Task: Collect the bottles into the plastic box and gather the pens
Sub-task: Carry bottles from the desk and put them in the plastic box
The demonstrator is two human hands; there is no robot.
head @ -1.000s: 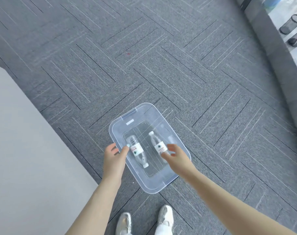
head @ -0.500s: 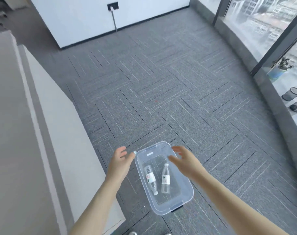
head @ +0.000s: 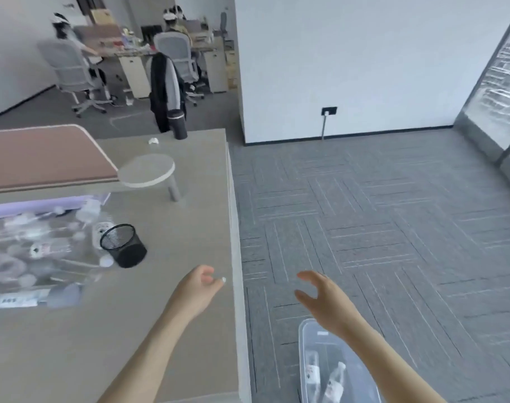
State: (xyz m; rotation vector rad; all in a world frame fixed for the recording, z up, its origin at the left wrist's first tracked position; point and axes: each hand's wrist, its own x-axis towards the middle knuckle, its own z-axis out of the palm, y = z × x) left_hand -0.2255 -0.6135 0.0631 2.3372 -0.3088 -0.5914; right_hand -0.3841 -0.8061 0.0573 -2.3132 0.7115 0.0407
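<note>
The clear plastic box (head: 303, 338) stands on the carpet at the bottom edge, partly behind my right forearm. Two small water bottles (head: 332, 383) lie inside it. My right hand (head: 320, 295) hovers above the box's far end, fingers spread and loosely bent, holding nothing. My left hand (head: 200, 289) hangs over the table's right edge, fingers loosely curled and empty. Several more clear bottles (head: 48, 248) lie blurred on the table at the left. A black mesh pen cup (head: 123, 248) leans beside them. No pens can be made out.
The beige table (head: 175, 330) fills the lower left, with a raised shelf (head: 44, 158) and a small round stand (head: 147, 171) on it. A dark cylinder (head: 178, 123) stands at its far edge. Grey carpet spreads right. Seated people and office chairs are far behind.
My head has lifted from the box on the floor toward the table. Both hands have left the box and risen; the two bottles stay inside it.
</note>
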